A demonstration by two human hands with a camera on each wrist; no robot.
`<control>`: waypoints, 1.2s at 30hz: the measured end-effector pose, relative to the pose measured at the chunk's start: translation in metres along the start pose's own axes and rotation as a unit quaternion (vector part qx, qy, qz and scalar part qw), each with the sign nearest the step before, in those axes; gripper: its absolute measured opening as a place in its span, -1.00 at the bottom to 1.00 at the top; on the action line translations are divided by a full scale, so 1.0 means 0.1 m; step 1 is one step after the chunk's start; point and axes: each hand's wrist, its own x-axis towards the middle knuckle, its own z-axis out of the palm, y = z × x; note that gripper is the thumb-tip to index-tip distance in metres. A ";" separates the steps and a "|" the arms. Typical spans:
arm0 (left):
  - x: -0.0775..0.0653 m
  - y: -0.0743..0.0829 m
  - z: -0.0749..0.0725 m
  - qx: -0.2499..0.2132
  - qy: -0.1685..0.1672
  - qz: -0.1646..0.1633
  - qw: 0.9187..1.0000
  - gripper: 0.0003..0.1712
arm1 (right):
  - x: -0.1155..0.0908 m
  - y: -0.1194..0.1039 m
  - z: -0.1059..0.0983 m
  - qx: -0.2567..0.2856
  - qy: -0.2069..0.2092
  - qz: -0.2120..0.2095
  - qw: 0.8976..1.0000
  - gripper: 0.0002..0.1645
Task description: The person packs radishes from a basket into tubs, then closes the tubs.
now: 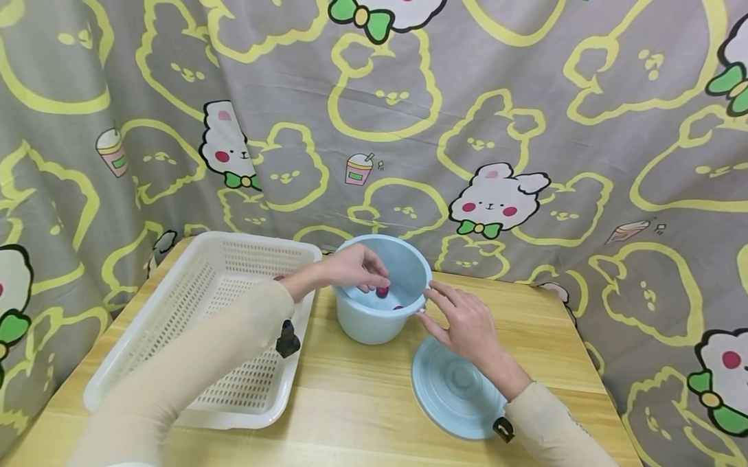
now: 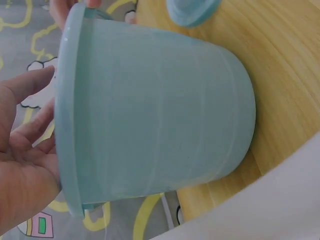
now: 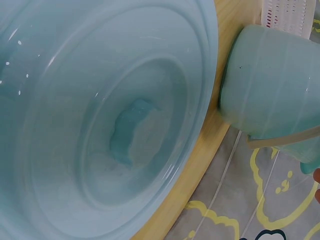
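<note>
The light blue bucket [image 1: 374, 327] stands on the table, dark red bits visible inside. My left hand [image 1: 355, 267] reaches over its rim, fingers bent downward. Just under those fingertips is a small dark red round thing [image 1: 383, 289], its kind unclear. In the left wrist view, the thumb and fingers of the left hand [image 2: 27, 150] are spread apart; the bucket wall [image 2: 160, 110] hides the fingertips. With fingers and thumb, my right hand [image 1: 466, 323] holds the bucket's right rim near the handle joint. Below that hand lies the round blue lid [image 1: 456, 389], knob upward.
A white slotted basket [image 1: 305, 373] stands left of the bucket, under my left forearm; red shows through its slots in the right wrist view. A patterned curtain [image 1: 397, 191] hangs close behind the table [image 1: 356, 426].
</note>
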 end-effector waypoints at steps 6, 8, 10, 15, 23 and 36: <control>-0.11 -0.01 -0.09 -0.009 0.014 0.009 1.000 -0.68 | 0.00 0.00 0.01 -0.002 0.000 -0.001 1.000 -0.16; -0.17 0.00 -0.13 -0.012 0.020 0.010 1.000 -0.66 | 0.01 0.00 0.01 -0.004 0.000 -0.003 1.000 -0.16; -0.22 0.00 -0.17 -0.017 0.023 0.012 1.000 -0.65 | 0.01 0.00 0.01 -0.005 0.000 -0.004 1.000 -0.16; -0.35 -0.04 -0.26 -0.026 0.036 0.010 0.999 -0.62 | 0.00 0.00 0.01 -0.006 0.002 -0.005 1.000 -0.16; -0.55 -0.14 -0.44 -0.039 0.066 0.009 0.997 -0.61 | 0.01 -0.01 0.00 -0.007 -0.003 -0.002 1.000 -0.16; -0.85 -0.44 -0.69 -0.012 0.110 -0.036 0.993 -0.56 | 0.01 0.01 0.00 -0.010 -0.003 -0.008 1.000 -0.38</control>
